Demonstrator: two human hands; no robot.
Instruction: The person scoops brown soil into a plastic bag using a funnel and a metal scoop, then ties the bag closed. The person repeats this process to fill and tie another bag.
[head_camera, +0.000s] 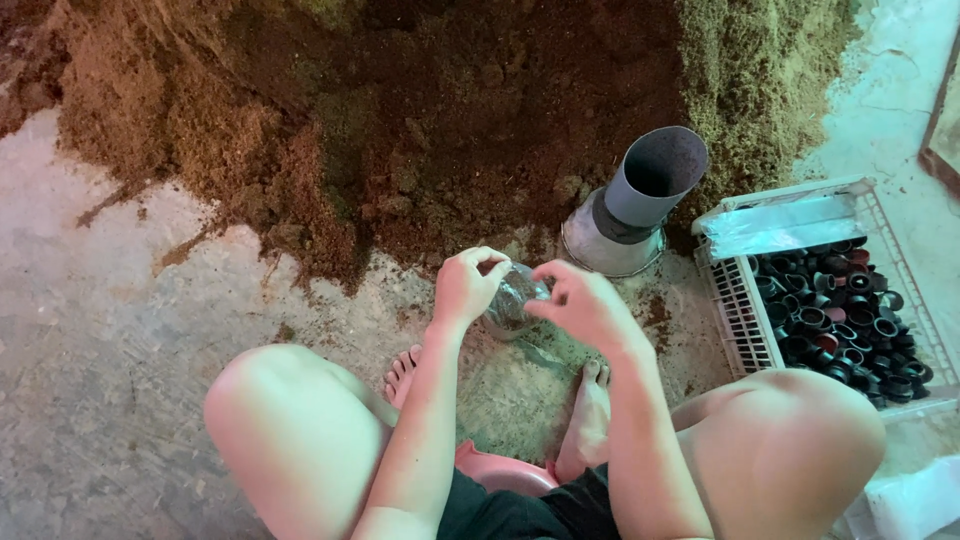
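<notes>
Both hands (525, 295) pinch clear plastic bag (512, 300), held between them above floor (120, 330).

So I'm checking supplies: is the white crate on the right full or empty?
Partly full: the white crate holds a heap of small black rings, covering its floor below the rim.

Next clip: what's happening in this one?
A person squats barefoot on a concrete floor in front of a large heap of brown soil-like material. Both hands, the left hand and right hand, hold a small clear plastic bag between them, fingers working at its top. A grey tube set in a metal funnel leans against the heap. To the right stands a white plastic crate full of small black rings.
</notes>
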